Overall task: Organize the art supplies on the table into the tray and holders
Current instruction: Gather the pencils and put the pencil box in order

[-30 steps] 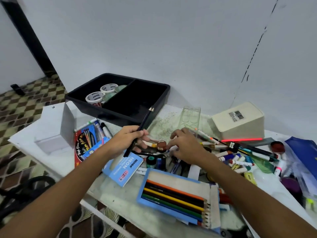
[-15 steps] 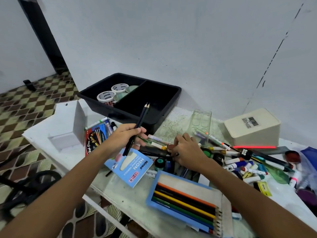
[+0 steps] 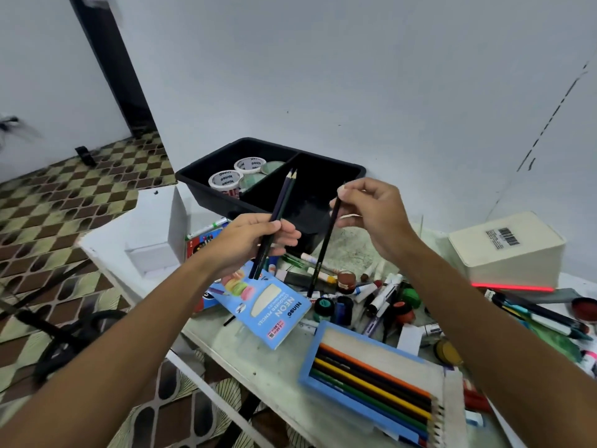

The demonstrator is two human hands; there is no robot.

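1. cluttered white table [image 3: 277, 379] against a pale wall, strewn with markers, paint pots and pencil boxes.
2. two dark pencils [image 3: 278, 218] gripped upright in left hand [image 3: 248, 242], fingers curled round them, tips near the black tray [image 3: 339, 176].
3. one more dark pencil [image 3: 324, 244] pinched near its top by right hand [image 3: 374, 211], hanging down over the clutter.
4. best to bring the single pencil alongside the pair, points the same way, then carry the bundle as one.
5. cream holder [image 3: 507, 250] on its side at the right; probably needs standing up first.

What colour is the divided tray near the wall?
Black, seen clearly in the head view: the tray has two compartments.
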